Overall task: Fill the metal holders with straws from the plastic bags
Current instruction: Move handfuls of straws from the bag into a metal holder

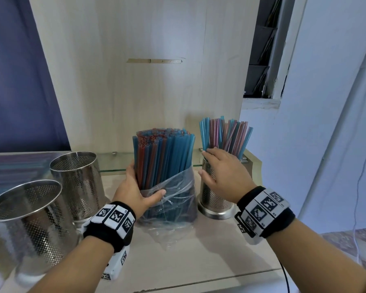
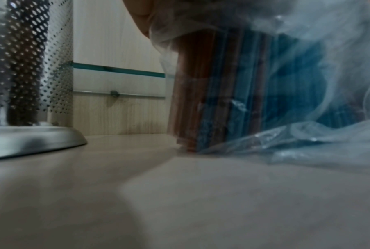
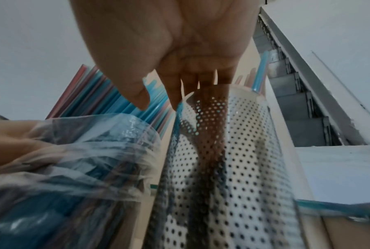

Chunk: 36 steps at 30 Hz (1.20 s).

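Left hand (image 1: 135,193) around straw bag (image 1: 173,199); right hand (image 1: 222,172) spread at holder (image 1: 216,199).

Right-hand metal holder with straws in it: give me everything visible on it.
The perforated steel holder is a shiny cylinder on a flared solid base, standing upright on the wooden counter, right of the bagged straw bundle. Blue and pink straws fan out of its top. The right hand rests open-fingered at its rim.
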Available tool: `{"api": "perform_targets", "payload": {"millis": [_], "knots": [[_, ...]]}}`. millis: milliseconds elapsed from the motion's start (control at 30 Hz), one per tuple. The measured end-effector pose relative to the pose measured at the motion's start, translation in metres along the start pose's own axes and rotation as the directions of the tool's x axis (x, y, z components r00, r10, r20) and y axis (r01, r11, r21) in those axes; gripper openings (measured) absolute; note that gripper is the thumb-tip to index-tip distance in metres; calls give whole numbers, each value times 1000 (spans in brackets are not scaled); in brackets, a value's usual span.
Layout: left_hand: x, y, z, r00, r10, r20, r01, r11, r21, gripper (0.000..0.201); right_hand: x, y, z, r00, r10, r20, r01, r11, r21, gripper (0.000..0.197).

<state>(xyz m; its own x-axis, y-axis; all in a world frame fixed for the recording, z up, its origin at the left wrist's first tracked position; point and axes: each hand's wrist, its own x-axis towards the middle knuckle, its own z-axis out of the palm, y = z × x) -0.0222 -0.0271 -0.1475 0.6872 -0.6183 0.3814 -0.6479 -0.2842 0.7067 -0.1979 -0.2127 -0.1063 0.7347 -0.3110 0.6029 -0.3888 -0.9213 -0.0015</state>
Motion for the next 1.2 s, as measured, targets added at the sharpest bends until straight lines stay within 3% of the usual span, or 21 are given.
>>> {"api": "perform_targets", "payload": {"millis": [67,133,167,233,300,400,467,633,900,1000,1100,1200], "knots": [[0,-1,1,1000,2,-7,-2,1000,3,100,-9,3,-5,976,-13,-217,25,998,52,48],[0,-1,1,1000,3,-6,-3,1000,5,100,-21,6,-7,877,127,-463,-77,989,126,48],[0,-2,0,1000,5,-6,-5,1000,5,101,-27,8,-7,821,254,-512,-179,965,192,57],[1,-3,0,1000,4,-6,-4,1000,6,102,-36,16,-4,765,488,-421,-391,871,298,89],[2,-3,0,1000,0,-4,0,1000,8,101,-40,28,1,800,569,-192,-502,809,306,113],[2,-3,0,1000,1,-1,-1,1000,14,101,-36,39,12,877,480,8,-459,835,303,109],[2,-2,1,1000,2,-2,-2,1000,14,102,-32,40,20,879,473,57,-463,821,334,106],[2,-2,1,1000,10,-7,-10,1000,19,100,-25,34,26,876,479,53,-438,746,502,107],[5,0,-2,999,30,23,-30,1000,7,104,-24,31,31,883,467,43,-408,719,563,101],[14,4,-4,999,-38,12,39,990,-133,95,-25,31,31,888,458,33,-389,712,584,99],[29,7,-4,992,-115,45,122,965,-232,72,-24,33,33,895,446,32,-374,709,597,100],[42,13,-3,995,-99,-28,85,944,-320,71,-24,35,35,900,434,36,-364,704,610,99]]}}
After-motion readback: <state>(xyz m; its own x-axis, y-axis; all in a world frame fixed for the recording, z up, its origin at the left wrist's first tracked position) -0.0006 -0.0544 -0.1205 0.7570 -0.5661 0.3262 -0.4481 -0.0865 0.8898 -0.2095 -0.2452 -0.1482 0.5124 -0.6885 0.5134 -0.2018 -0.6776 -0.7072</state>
